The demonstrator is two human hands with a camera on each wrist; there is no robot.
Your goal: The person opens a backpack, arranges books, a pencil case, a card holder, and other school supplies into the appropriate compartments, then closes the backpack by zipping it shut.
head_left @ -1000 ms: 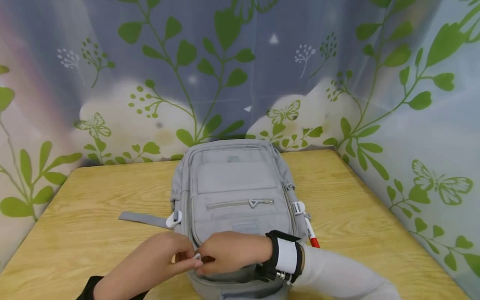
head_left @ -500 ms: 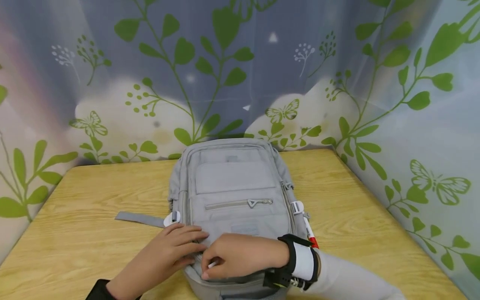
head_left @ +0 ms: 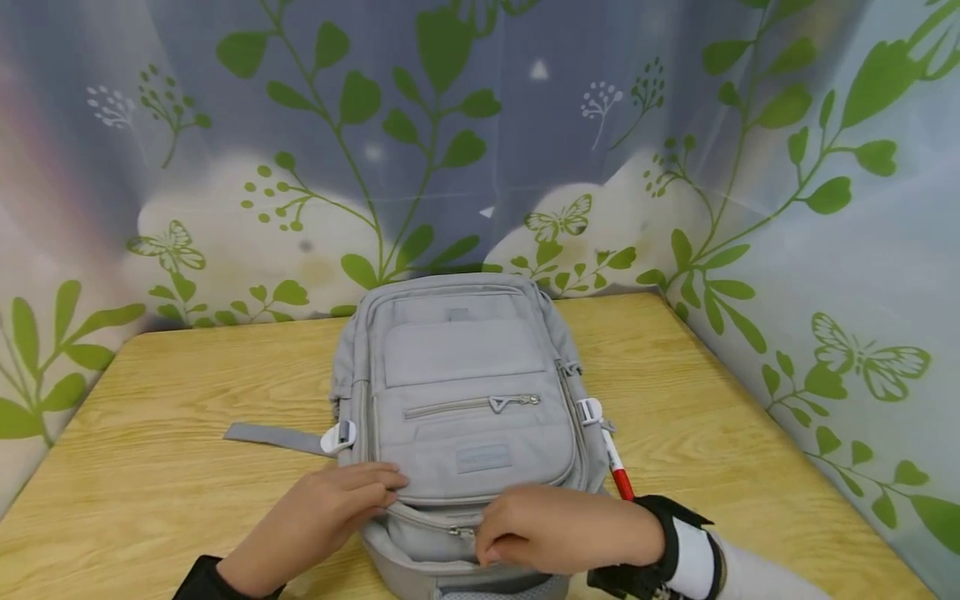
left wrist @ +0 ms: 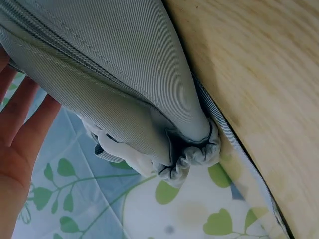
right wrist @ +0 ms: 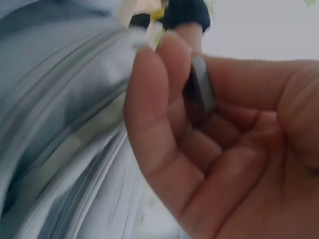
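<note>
A grey backpack (head_left: 468, 354) lies front side up on the wooden table, its top toward the far wall. My right hand (head_left: 570, 529) pinches a zipper pull (right wrist: 203, 83) between curled fingers and thumb at the lower front of the bag. The slider (head_left: 462, 532) shows just left of those fingers, on the zipper that curves below the front panel. With fingers extended, my left hand (head_left: 330, 517) rests on the bag's lower left edge. In the left wrist view, a side zipper (left wrist: 75, 52) runs along the grey fabric. Most of the pull is hidden in the head view.
A loose grey strap (head_left: 277, 437) stretches left from a white buckle (head_left: 339, 437). Another white buckle (head_left: 590, 411) sits on the right side, near a white marker with a red cap (head_left: 621, 482). Leaf-patterned curtains (head_left: 420, 167) stand behind the wooden table (head_left: 225, 375).
My right hand has slid right along the lower front with the zipper pull. My left hand has let go near the pull and flattened onto the bag's left edge.
</note>
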